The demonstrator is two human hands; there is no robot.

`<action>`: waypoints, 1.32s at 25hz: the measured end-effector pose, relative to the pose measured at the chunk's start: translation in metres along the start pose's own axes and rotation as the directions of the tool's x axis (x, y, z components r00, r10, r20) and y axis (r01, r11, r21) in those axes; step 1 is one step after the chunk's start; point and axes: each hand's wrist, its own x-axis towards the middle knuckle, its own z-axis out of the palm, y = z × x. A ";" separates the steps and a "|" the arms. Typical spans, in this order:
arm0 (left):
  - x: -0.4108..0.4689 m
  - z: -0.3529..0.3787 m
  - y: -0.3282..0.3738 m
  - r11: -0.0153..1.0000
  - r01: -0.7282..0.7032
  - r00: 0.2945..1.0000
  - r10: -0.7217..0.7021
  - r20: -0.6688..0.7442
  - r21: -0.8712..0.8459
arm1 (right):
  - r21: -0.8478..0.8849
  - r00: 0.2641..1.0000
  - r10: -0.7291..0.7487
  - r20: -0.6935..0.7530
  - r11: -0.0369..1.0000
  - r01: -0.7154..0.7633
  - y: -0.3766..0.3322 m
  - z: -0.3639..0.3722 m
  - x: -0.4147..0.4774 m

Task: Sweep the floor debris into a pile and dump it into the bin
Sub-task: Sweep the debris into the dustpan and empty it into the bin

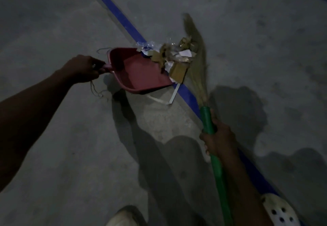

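The left hand [85, 70] grips the pan's handle with fingers curled round it, and loose threads [96, 89] lie on the floor [53, 22] just below. The red pan [139, 73] opens toward the debris [177, 57] — paper, cardboard bits and clear plastic heaped at its lip, across a blue line [118, 15] — and a white strip [174, 93] pokes out from under its near edge. The broom [201, 91] presses against the heap's right side, the right hand [219, 139] is wrapped round its green handle, and a shoe [123, 217] and a white clog [281, 211] show at the bottom.
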 end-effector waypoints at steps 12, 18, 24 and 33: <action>0.005 0.006 0.027 0.989 -0.085 0.995 0.079 -0.059 -0.122 | 0.119 0.980 -0.107 0.165 0.989 0.088 -0.004 0.005 -0.045; -0.004 0.014 0.040 0.988 -0.054 0.997 0.046 -0.057 -0.144 | -0.010 0.982 -0.174 0.067 0.984 0.175 -0.004 -0.002 -0.084; -0.007 0.010 0.040 0.990 -0.042 0.997 0.034 -0.063 -0.137 | 0.012 0.976 -0.114 -0.185 0.993 0.118 -0.011 -0.078 -0.040; -0.016 0.005 0.035 0.995 -0.022 0.999 0.019 -0.031 -0.098 | -0.194 0.996 -0.077 -0.045 0.979 0.067 -0.005 -0.015 0.005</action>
